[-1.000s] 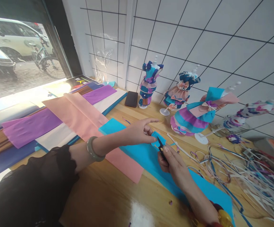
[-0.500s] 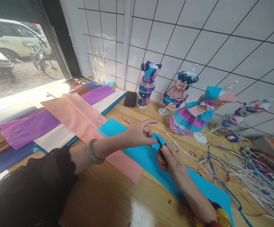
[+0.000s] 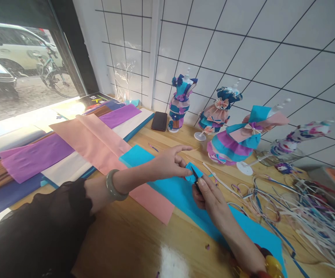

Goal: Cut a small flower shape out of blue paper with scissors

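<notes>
The left hand (image 3: 171, 164) is pinching a small, bright-blue, cloth-like piece (image 3: 198, 172); the right hand (image 3: 210, 195), fingers clamped, is holding a slim black cutting tool (image 3: 194, 173) against it. Trimming seems underway, unfinished; a long blue cloth-like strip (image 3: 181, 193) is lying beneath the fingers.

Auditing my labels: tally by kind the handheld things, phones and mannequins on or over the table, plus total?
Blue piece, in left hand: 1
Black tool, in right hand: 1
Phone: 1
Mannequins: 4
Total: 7
</notes>
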### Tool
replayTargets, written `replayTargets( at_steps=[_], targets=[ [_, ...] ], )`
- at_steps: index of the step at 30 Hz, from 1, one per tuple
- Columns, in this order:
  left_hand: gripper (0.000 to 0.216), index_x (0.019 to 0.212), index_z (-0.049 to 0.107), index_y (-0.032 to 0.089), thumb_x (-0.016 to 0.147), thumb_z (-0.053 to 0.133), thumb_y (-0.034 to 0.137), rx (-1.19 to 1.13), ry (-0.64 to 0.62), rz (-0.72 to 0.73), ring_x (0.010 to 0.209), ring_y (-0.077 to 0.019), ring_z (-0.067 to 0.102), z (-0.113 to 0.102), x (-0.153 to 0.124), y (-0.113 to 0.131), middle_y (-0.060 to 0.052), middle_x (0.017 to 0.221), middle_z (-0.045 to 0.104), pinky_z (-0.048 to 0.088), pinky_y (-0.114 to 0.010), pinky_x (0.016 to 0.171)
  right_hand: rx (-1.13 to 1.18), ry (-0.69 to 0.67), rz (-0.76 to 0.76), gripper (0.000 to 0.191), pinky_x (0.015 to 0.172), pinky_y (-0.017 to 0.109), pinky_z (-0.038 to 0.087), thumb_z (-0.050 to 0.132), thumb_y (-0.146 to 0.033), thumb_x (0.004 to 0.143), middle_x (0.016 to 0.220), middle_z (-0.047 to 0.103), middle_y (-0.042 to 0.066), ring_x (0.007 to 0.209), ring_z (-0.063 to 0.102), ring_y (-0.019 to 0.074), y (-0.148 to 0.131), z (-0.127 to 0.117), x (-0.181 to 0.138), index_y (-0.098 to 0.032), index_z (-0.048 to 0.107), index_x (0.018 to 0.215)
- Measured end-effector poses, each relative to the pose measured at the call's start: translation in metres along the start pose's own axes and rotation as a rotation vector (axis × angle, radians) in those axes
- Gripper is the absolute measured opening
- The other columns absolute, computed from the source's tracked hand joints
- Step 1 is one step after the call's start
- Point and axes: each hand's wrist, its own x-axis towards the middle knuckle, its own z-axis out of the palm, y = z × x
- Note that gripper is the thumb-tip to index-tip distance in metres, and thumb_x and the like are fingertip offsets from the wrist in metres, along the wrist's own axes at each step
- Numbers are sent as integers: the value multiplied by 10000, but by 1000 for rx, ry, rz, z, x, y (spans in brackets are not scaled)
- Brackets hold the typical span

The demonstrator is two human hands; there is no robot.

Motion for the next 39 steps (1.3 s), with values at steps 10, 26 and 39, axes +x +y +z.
replayTargets(
  at_steps=[10,26,39],
  targets=[
    [839,1420,338,187,698,757,271,-43,-13,-24,668,-139,622,-3,1,-1,8,693,640,478,-262,622,-65,27,-20,382,432,260,197,495,-542,910,586,300,-60,486,257,109,-1,0,0,-235,398,704],
    [813,1412,352,163,707,746,254,-35,-1,11,580,-82,530,0,1,-3,61,636,531,406,-206,548,-14,57,-12,330,437,244,192,506,-550,902,605,314,-64,495,266,107,1,0,1,-234,446,826],
    [734,1387,386,154,733,707,246,24,-36,49,573,-72,473,2,1,-5,70,639,513,361,-213,549,-41,28,9,628,450,250,211,480,-545,913,604,325,-67,499,284,129,-4,0,-1,-246,315,1441]
  ],
)
